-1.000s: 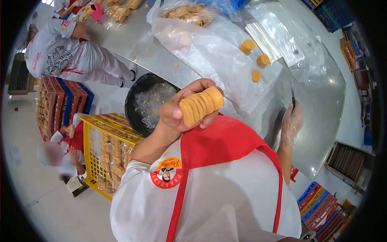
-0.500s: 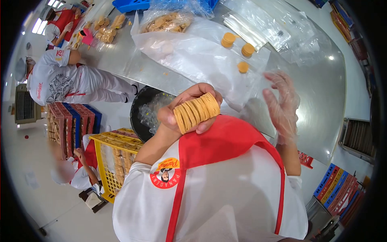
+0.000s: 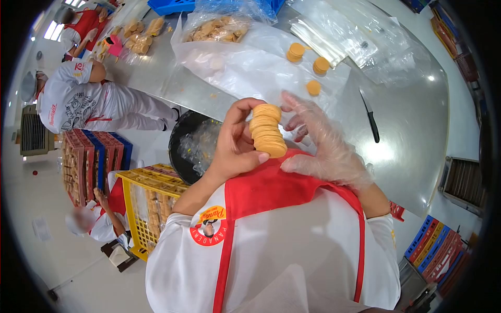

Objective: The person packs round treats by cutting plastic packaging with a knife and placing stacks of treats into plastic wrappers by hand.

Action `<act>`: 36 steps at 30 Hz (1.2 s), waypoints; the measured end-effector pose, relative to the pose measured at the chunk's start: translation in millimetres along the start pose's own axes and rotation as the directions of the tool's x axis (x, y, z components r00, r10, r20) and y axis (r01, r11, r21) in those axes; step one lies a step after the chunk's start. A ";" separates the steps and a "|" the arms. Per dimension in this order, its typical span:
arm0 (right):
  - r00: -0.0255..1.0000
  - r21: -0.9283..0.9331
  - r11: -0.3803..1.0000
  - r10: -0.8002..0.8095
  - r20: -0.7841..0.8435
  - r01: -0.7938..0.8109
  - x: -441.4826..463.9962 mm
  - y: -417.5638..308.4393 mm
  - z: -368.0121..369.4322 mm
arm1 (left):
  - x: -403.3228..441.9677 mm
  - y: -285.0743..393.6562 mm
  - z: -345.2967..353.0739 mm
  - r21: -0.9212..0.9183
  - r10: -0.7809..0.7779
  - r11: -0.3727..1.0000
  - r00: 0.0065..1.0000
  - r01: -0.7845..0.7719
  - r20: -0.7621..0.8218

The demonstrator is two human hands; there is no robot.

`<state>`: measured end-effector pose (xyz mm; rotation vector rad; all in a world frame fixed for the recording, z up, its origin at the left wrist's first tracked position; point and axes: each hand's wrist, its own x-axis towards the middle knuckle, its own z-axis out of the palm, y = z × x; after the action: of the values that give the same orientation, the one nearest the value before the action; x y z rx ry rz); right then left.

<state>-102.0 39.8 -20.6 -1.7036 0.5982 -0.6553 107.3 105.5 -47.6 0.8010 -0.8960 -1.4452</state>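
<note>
My bare left hand (image 3: 232, 146) grips a stack of thin round golden biscuits (image 3: 267, 130), holding it nearly upright in front of my red apron, thumb at the bottom and fingers at the top. My right hand (image 3: 329, 148), in a clear plastic glove, is beside the stack with its fingers apart and curved toward it. Whether a fingertip touches the biscuits is hard to tell. Beyond my hands, short stacks of similar biscuits (image 3: 321, 65) stand on a white plastic sheet (image 3: 235, 68). A bag of biscuits (image 3: 219, 30) lies at the sheet's far end.
A black-handled knife (image 3: 372, 122) lies on the steel table (image 3: 402, 135) to the right. Clear plastic bags (image 3: 365, 36) are spread at the back. Left of me are a black bin (image 3: 182, 141) and a yellow crate (image 3: 138, 219). Co-workers (image 3: 78, 101) are farther left.
The biscuit stack has turned from lying slantwise in my left hand to nearly upright. My gloved right hand has moved left toward it, uncovering the knife.
</note>
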 end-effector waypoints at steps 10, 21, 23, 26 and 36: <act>0.883 0.750 0.478 0.345 0.319 -0.458 20.6 18.5 9.5 | 14.7 11.4 -25.0 0.745 0.449 0.025 0.673 -0.666 0.587; 0.825 0.710 0.436 0.403 0.396 -0.553 24.6 19.7 14.5 | 23.6 13.3 -29.0 0.621 0.320 -0.076 0.571 -0.780 0.756; 0.835 0.733 0.415 0.381 0.398 -0.539 25.2 16.3 15.5 | 21.9 13.3 -30.0 0.617 0.304 -0.100 0.566 -0.781 0.766; 0.850 0.744 0.430 0.380 0.365 -0.512 23.8 16.8 18.9 | 19.1 11.8 -30.8 0.610 0.363 -0.221 0.517 -0.761 0.775; 0.915 0.597 0.700 0.363 0.175 -0.392 20.4 10.8 20.5 | 11.0 -0.6 -37.4 0.626 0.499 -0.239 0.459 -0.742 0.735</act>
<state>-73.6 37.5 -32.7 -0.9237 0.5932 -0.4419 139.2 91.9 -65.3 0.7573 -2.0996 0.2976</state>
